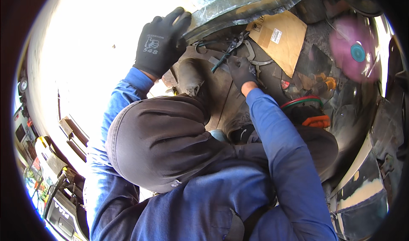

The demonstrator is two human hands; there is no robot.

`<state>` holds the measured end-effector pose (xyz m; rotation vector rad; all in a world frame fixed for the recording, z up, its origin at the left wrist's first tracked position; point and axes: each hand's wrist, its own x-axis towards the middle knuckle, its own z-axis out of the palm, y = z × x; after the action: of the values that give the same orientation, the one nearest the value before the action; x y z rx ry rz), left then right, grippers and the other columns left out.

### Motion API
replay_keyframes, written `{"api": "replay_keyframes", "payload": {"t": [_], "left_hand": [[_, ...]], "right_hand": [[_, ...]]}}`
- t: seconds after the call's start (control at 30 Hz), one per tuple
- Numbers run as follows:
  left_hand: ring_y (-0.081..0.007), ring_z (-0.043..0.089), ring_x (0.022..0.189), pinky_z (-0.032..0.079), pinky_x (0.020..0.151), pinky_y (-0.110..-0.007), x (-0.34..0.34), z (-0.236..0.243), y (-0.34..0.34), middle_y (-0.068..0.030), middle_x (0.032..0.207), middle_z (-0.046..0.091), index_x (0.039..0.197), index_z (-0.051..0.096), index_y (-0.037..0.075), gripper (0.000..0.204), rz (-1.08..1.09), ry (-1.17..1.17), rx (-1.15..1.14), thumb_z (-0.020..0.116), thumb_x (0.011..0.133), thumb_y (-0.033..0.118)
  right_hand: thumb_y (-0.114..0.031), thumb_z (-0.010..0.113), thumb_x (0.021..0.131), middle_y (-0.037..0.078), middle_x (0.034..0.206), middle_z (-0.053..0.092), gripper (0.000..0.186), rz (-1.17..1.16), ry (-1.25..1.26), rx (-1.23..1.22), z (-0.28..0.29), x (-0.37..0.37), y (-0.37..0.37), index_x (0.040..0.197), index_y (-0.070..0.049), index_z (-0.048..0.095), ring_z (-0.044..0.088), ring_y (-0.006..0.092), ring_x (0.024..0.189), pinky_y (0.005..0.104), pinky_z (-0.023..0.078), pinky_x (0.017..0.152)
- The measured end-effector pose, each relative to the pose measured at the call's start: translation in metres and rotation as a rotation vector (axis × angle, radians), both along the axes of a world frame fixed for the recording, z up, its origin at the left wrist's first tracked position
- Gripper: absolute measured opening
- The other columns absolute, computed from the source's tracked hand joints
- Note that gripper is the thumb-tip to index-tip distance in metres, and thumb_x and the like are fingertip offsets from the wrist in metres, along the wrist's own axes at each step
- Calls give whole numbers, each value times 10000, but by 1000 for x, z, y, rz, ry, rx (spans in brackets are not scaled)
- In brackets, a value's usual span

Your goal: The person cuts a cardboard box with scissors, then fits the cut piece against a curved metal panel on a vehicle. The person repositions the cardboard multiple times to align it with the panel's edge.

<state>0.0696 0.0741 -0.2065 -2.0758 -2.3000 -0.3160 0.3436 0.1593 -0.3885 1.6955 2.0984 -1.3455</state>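
The dark-trousered knee (157, 143) is held nearest, between two blue sleeves. Beyond it, the gloved right hand (242, 71) is kept low over the floor, its fingers curled; the plier-like tool (230, 49) is placed just at the fingertips, its teal handle pointed back toward the body, but whether that handle is gripped cannot be told. Beside it, a silver locking clamp (250, 51) is laid. The gloved left hand (164, 42) is raised, its fingers partly spread and bent at the end of a curved sheet-metal part (243, 4); whether the edge is pinched is not shown. Farther off, a labelled cardboard piece (281, 38) is laid under that part's end; whether anything is enclosed cannot be seen. To the right, a yellow power tool (326, 85) and a blurred purple disc (347, 49) are seen.
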Motion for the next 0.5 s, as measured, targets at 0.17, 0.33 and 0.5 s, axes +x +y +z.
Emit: {"api": "replay_keyframes", "payload": {"t": [0.17, 0.33, 0.5], "left_hand": [[-334, 696, 934, 593, 828, -458, -1, -1, -1, -63, 1446, 658, 1386, 634, 146, 614, 25, 4, -43, 790, 793, 118], [-309, 702, 926, 584, 787, -450, -4, -4, -3, -80, 1359, 678, 1355, 618, 121, 583, 8, 25, 11, 735, 785, 87], [-338, 706, 941, 598, 835, -448, -3, -5, -4, -73, 1451, 663, 1390, 636, 155, 647, 46, 7, -59, 839, 776, 136]], "right_hand": [[-600, 714, 960, 292, 1239, 767, 657, 10, -239, -127, -19, -43, 16, 1192, 9, 799, 731, 467, 1197, 542, 578, 1001], [-514, 711, 942, 288, 1196, 780, 575, 3, -160, -114, -10, -49, 32, 1162, 9, 805, 748, 472, 1144, 545, 576, 979], [-450, 652, 919, 304, 1043, 771, 497, 134, -44, -111, 20, -10, 54, 1056, 4, 800, 746, 482, 1044, 527, 581, 914]]}}
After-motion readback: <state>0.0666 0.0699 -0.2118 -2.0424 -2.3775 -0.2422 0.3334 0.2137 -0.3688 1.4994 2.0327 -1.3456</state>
